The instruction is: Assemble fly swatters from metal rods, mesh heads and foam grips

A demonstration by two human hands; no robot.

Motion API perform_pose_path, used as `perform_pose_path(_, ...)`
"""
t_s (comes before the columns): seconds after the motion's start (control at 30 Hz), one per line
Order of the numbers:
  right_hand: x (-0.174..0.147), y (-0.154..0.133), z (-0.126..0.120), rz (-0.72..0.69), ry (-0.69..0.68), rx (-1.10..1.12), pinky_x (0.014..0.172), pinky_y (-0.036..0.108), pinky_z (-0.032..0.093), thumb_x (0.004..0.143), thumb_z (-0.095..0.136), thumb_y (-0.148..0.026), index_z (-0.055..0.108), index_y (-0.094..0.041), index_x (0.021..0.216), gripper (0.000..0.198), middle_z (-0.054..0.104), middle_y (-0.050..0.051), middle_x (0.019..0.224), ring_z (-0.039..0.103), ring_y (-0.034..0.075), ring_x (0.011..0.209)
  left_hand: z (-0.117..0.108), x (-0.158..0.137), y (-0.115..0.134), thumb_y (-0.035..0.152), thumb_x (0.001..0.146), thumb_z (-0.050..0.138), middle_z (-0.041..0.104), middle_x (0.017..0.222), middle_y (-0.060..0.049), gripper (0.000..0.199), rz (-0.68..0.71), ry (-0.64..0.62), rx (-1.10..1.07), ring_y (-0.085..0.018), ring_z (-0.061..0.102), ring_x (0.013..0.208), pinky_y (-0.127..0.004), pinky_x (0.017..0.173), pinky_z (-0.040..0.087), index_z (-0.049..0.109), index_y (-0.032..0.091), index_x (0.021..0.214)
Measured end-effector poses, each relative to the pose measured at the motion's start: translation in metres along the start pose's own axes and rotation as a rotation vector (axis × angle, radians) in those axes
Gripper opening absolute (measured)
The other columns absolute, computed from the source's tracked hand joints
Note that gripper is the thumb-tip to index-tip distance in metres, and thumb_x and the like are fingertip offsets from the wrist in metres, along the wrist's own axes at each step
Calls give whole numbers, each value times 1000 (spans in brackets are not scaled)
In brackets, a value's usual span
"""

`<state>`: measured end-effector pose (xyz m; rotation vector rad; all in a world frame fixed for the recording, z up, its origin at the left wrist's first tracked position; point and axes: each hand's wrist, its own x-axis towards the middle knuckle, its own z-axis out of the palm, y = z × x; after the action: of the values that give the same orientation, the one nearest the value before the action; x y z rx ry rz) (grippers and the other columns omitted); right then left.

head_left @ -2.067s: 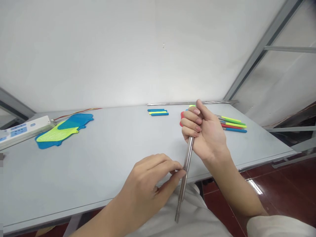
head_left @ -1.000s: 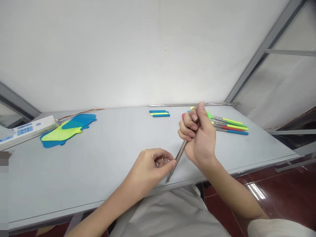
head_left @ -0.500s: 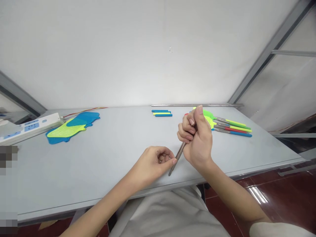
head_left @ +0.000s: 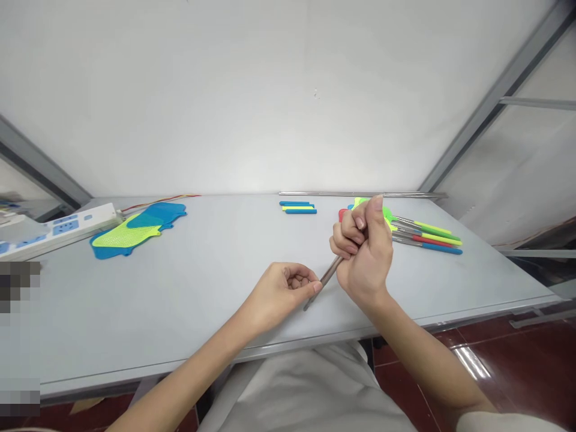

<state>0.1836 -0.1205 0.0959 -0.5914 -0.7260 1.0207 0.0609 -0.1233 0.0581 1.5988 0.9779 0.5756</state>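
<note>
Both hands pinch one metal rod: right hand fisted, left hand fingertip grip.

Both forearms are bare from the near edge up to the hands: the left hand and the right hand wear no gloves, rings or watch. A light grey sleeve edge shows at the near right corner. Light grey cloth covers the lap.
</note>
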Motion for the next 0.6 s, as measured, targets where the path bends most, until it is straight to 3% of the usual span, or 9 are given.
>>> perform_pose_path(0.3,2,0,-1,-16,14,-9,29,16,14,73,47,-53,30,-19,56,42,18,-8,47,17,3,34,0,-1,1,31,75,48,47,58,3,20,60,30,96,-8,39,52,-19,47,29,58,14,71)
perform_pose_path(0.5,17,-16,-12,-33,27,58,29,16,15,74,46,-54,29,-19,57,42,17,-8,48,16,4,34,6,-4,3,40,75,50,55,69,1,26,98,103,212,-11,47,61,-21,55,35,59,19,87)
perform_pose_path(0.6,24,-22,-16,-11,42,84,28,17,15,73,46,-54,29,-19,56,43,17,-8,48,17,4,34,9,-9,7,37,83,36,58,71,0,29,94,-29,243,-12,50,64,-22,58,36,58,18,79)
